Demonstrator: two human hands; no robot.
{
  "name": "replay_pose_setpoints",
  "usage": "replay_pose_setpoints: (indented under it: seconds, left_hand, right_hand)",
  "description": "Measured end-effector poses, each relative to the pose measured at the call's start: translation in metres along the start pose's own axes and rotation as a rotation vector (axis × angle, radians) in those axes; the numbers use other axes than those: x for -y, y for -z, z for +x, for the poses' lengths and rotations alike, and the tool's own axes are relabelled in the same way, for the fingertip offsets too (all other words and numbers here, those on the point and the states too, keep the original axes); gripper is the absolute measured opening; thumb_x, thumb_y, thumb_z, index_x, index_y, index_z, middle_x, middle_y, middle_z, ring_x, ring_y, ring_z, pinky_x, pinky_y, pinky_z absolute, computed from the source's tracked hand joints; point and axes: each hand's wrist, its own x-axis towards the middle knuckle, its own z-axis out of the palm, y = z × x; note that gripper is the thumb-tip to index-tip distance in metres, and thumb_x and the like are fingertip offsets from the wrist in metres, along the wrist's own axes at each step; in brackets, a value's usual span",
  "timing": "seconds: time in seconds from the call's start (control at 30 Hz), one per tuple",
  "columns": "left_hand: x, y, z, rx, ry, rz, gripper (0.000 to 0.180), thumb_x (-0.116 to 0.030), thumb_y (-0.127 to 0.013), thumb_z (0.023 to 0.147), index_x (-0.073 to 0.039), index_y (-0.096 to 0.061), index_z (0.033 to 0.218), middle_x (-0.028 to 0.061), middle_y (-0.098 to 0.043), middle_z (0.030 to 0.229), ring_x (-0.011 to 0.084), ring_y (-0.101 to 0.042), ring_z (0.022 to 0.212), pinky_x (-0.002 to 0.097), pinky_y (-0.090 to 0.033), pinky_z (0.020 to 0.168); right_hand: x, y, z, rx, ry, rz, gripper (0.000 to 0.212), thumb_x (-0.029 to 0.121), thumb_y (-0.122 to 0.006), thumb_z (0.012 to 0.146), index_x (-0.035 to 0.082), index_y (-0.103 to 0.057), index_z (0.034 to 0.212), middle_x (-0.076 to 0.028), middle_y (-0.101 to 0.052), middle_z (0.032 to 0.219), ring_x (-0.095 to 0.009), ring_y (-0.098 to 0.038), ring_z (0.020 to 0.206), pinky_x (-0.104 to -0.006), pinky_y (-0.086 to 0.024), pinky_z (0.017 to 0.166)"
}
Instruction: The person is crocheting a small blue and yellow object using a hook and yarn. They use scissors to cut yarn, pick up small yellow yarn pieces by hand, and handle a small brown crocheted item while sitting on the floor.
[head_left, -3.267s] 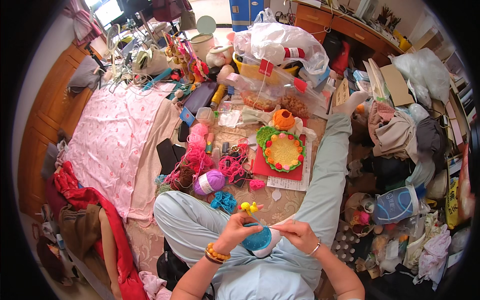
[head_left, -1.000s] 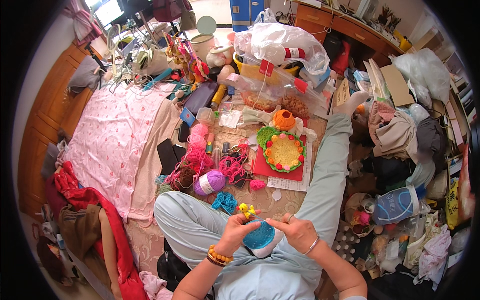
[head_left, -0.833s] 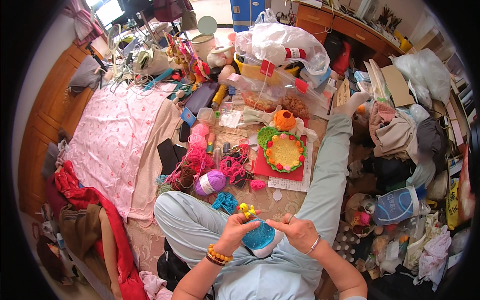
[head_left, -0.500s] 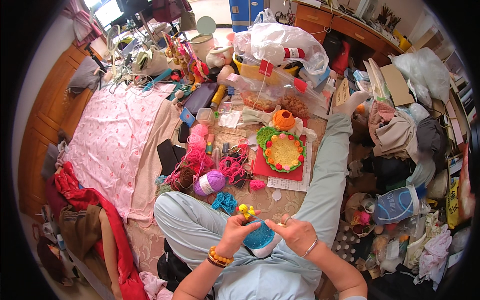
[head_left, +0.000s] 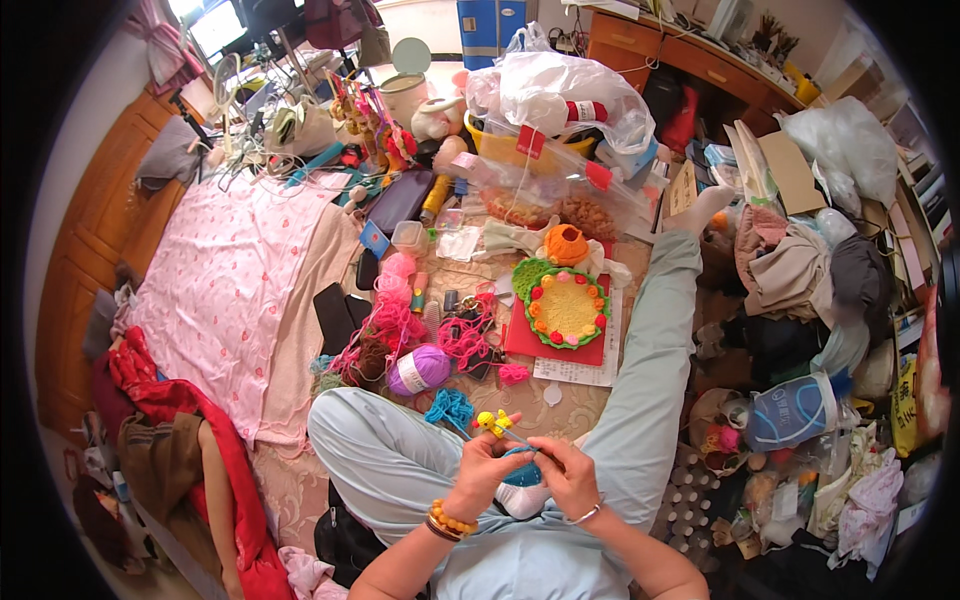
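Observation:
Above my lap, my left hand [head_left: 480, 475] pinches a round blue crochet piece [head_left: 521, 473], now mostly covered by fingers. A small yellow duck-shaped piece [head_left: 492, 422] sits on a finger of that hand, and a thin strand runs from it toward the work. My right hand [head_left: 567, 478] is closed at the other edge of the crochet piece; whatever its fingers grip is hidden. A loose heap of blue yarn [head_left: 449, 408] lies just beyond my left hand, by my bent knee.
Ahead lie a purple yarn ball [head_left: 419, 370], tangled pink yarn [head_left: 465, 335] and a yellow crocheted round with a flowered rim [head_left: 566, 309] on a red folder [head_left: 585, 352]. A pink sheet [head_left: 235, 270] spreads left. Clothes and bags crowd the right, beyond my outstretched leg [head_left: 650, 330].
My right hand has come in closer to my left hand and turned. The blue crochet piece has tilted and is more covered by the fingers.

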Motion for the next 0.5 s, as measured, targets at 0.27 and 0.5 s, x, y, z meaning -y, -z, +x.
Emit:
replay_pose_setpoints:
  seconds: [0.27,0.5]
  left_hand:
    - [0.02,0.017,0.008,-0.261,-0.516,0.817,0.023,-0.001,-0.07,0.068,0.0,-0.065,0.09,0.0059,-0.064,0.077,0.0066,-0.057,0.067,0.0214,-0.045,0.06]
    - [-0.017,0.011,0.003,0.017,-0.053,0.178,0.035,0.001,-0.067,0.072,0.001,-0.059,0.106,0.0021,-0.063,0.088,0.0047,-0.055,0.075,0.0186,-0.044,0.069]
  right_hand:
    - [0.016,0.017,0.014,0.112,0.246,-0.763,0.023,0.007,-0.058,0.078,0.008,-0.054,0.1,-0.009,-0.059,0.073,-0.022,-0.06,0.057,-0.032,-0.046,0.049]
    - [0.017,0.048,0.017,0.284,-0.033,-0.214,0.025,0.006,-0.059,0.077,0.008,-0.058,0.101,-0.009,-0.059,0.074,-0.025,-0.06,0.062,-0.0324,-0.047,0.054]
